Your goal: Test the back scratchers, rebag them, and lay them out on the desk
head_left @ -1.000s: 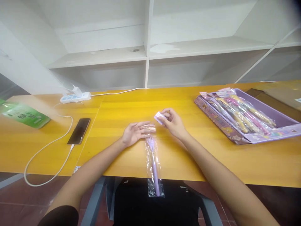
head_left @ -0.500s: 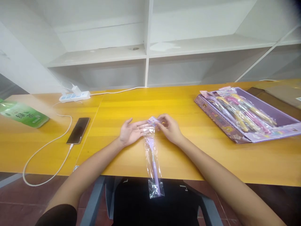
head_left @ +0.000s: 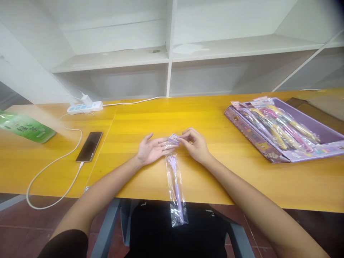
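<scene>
A clear plastic bag [head_left: 176, 190] with a purple pen-like stick inside hangs past the table's front edge, over my lap. Its top, a small purple printed label [head_left: 173, 138], is pinched between the thumb and fingers of my right hand [head_left: 196, 145]. My left hand [head_left: 152, 149] lies palm up with its fingers spread, and the fingertips are under the top of the bag. At the right stands a purple display box [head_left: 319, 154] holding several bagged pens [head_left: 282, 125] in purple, yellow and pink.
A phone [head_left: 89, 147] with a white cable lies on the yellow table [head_left: 139, 118] at left. Behind it is a white power strip [head_left: 85, 107]; a green bottle [head_left: 28, 128] lies far left. White shelves [head_left: 169, 53] stand behind, and cardboard [head_left: 314, 111] at far right.
Both hands hold nearly the same pose, and the bag has barely moved. The whole view has shifted slightly with the camera.
</scene>
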A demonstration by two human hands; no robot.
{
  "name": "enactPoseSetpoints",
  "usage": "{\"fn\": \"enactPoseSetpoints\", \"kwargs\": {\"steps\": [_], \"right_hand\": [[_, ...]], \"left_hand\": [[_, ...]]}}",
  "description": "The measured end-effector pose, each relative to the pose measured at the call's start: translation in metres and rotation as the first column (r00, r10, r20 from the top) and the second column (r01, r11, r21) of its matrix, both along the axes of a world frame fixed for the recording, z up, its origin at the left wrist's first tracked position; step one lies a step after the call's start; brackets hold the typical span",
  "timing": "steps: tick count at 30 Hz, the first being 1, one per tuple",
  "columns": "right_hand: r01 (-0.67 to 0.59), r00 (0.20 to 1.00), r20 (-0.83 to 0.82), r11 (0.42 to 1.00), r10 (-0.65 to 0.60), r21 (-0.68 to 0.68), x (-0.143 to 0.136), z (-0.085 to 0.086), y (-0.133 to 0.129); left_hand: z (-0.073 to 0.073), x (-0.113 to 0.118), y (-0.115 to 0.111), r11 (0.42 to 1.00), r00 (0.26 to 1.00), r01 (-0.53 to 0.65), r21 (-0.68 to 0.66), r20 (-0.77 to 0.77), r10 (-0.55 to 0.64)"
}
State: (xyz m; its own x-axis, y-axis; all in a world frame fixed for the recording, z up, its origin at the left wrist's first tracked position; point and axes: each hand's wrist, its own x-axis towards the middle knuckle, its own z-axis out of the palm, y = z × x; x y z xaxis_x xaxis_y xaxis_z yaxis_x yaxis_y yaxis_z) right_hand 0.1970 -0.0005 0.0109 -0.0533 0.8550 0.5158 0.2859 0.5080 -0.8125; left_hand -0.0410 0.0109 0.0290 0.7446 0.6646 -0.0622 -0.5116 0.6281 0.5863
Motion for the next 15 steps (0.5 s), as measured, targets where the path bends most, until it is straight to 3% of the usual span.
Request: {"fn": "enactPoseSetpoints", "kwargs": {"steps": [3,7,15], "right_hand": [[0.008,0.997,-0.074,0.998,-0.012,-0.057,-0.0044,-0.002,-0.0017],[-0.011,0.999,-0.038,0.994,0.006,-0.11,-0.0058,-0.0032,-0.0027],[-0.015,0.999,0.03,0.997,0.017,-0.075,0.0021,0.0023,-0.0006]], "left_hand": [[-0.0011,0.0,0.0007,1.0,1.0,-0.001,0.007,-0.009,0.001],[-0.0024,-0.0001,0.0012,1.0,1.0,0.002,0.009,-0.016,-0.002],[-0.0017,-0.0006,0.0002,1.0,0.999,-0.016,-0.01,-0.041,0.015]]}}
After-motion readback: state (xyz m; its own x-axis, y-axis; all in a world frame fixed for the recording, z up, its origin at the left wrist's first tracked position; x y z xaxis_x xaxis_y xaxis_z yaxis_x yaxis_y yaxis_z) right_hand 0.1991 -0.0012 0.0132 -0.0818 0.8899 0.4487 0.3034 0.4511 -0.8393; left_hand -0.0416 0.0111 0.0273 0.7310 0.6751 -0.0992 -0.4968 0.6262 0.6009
